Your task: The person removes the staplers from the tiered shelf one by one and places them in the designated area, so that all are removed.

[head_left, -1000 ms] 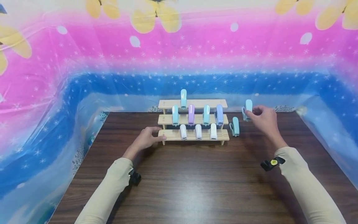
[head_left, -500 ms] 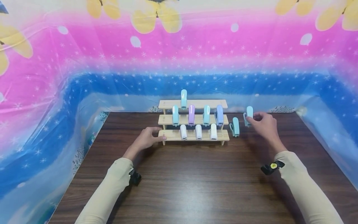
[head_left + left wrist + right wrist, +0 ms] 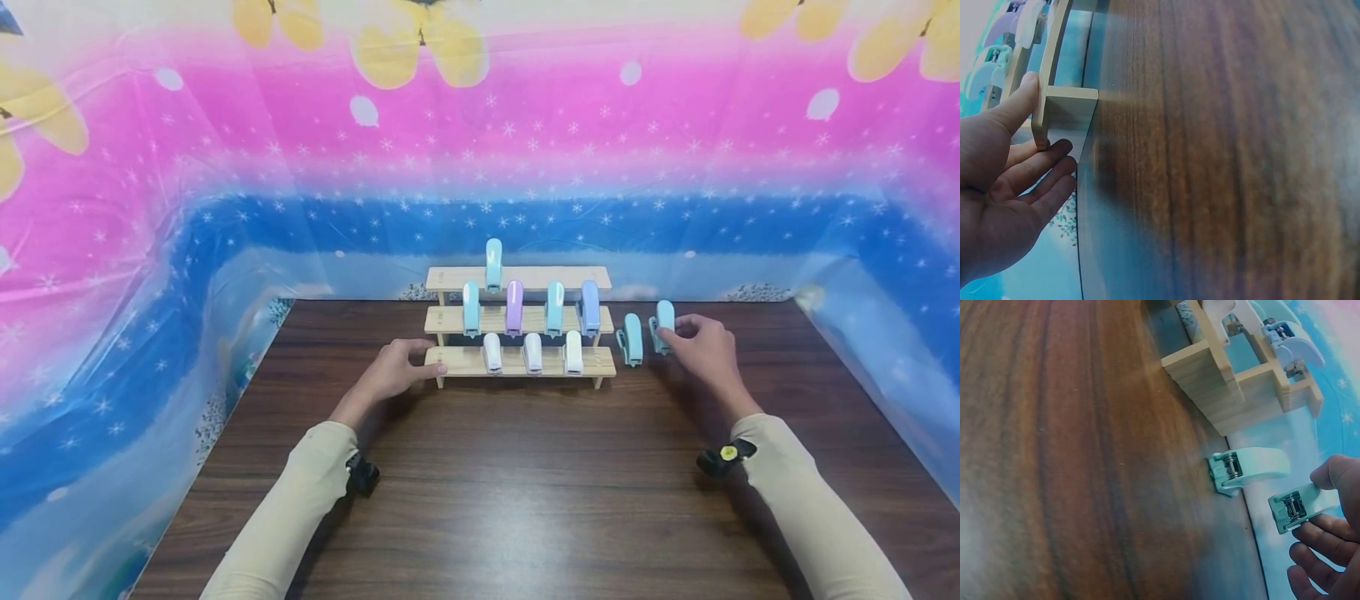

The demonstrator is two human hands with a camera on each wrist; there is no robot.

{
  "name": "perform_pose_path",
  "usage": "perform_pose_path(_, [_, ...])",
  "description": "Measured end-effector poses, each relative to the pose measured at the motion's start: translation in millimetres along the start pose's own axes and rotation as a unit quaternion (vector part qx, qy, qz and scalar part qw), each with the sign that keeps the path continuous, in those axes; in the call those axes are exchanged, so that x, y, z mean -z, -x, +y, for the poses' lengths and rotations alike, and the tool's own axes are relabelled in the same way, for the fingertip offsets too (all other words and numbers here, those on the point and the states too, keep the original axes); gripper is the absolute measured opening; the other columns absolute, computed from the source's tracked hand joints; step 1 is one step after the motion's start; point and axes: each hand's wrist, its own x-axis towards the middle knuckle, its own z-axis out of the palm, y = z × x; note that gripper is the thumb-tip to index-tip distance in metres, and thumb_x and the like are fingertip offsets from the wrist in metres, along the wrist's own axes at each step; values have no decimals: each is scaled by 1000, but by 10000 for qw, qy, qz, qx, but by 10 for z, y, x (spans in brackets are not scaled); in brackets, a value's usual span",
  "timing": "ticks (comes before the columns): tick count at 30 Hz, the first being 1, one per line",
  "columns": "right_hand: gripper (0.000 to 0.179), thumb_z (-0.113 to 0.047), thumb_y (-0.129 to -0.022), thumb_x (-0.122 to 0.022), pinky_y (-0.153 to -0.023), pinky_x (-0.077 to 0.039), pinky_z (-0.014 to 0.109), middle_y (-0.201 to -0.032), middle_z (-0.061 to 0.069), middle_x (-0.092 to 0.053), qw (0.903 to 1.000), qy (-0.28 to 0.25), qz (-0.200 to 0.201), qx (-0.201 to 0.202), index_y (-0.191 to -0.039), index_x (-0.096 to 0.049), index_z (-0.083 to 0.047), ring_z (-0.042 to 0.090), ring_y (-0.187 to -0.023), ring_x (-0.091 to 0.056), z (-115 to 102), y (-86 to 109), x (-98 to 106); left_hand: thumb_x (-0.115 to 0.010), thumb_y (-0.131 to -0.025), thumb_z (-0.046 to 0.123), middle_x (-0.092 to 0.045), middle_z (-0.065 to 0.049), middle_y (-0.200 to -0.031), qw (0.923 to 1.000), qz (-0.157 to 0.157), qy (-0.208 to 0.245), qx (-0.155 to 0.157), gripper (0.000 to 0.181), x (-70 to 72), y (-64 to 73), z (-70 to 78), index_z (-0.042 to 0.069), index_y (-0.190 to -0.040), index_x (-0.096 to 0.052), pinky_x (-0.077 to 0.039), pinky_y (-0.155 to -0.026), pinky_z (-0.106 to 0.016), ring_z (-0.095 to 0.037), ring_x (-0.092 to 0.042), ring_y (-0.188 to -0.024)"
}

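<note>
A three-tier wooden stand (image 3: 461, 362) rises at the back of the table. My left hand (image 3: 388, 371) grips the left end of its lowest step; in the left wrist view the thumb lies over the board and a finger touches its underside. My right hand (image 3: 705, 346) pinches a mint-green stapler (image 3: 1304, 506) between thumb and fingers, to the right of the stand. Beside it a second mint stapler (image 3: 632, 340) stands on the table, a small gap apart. Whether the held stapler touches the table I cannot tell.
White staplers (image 3: 532, 353) line the lowest step. The middle step bears two mint staplers, a purple stapler (image 3: 513, 308) and a periwinkle stapler (image 3: 589, 307). One mint stapler (image 3: 493, 265) tops the stand. A patterned cloth (image 3: 525, 200) hangs behind the brown table (image 3: 480, 483).
My right hand has come down and nearer with the mint stapler, ending beside the other mint stapler on the table. The left hand keeps its grip on the stand.
</note>
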Motion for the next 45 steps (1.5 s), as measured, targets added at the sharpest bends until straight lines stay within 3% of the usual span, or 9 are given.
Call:
perform_pose_path(7, [59,-47,-98,-64,-87,-51,52,-118,27,-68,9999,-72,-135,-74,-128,-63,4,40,-105,-64,56,18,-75,-75,-95,36,-59,-22,-143,10000,6,11,1,60,-7,-7,-6,1,-140,-60,-42,-111,-55,-37,-50,-138])
perform_pose_path(14, [56,-46,-97,-66,-82,-50,49,-113,26,-70,9999,80,-66,27,-124,-67,3,38,-96,-64,144,11,-156,-76,-94,37,-59,-21,-143,10000,-2,31,33,60,-9,-1,-2,2,-140,-60,-43,-110,-54,-36,-51,-138])
perform_pose_path(32, [56,-45,-96,-67,-72,-49,38,-106,24,-72,9996,211,-181,-89,-124,-67,4,31,-85,-65,137,41,-243,-76,-94,36,-59,-20,-143,10000,10,53,26,59,-14,2,-8,2,-140,-60,-42,-111,-55,-36,-50,-138])
perform_pose_path(37, [59,-48,-96,-67,-79,-51,47,-113,26,-70,9995,195,-243,-102,-125,-67,4,34,-92,-64,134,42,-237,-76,-94,35,-60,-20,-143,10000,21,63,-13,58,-17,3,-13,2,-140,-61,-42,-111,-54,-36,-50,-138])
perform_pose_path(45, [66,-56,-95,-65,-100,-45,61,-132,28,-62,9992,3,-297,-267,-130,-65,0,46,-123,-56,42,32,-99,-75,-95,35,-59,-21,-142,10000,34,43,-33,59,-12,1,-14,1,-140,-60,-43,-110,-54,-36,-51,-137])
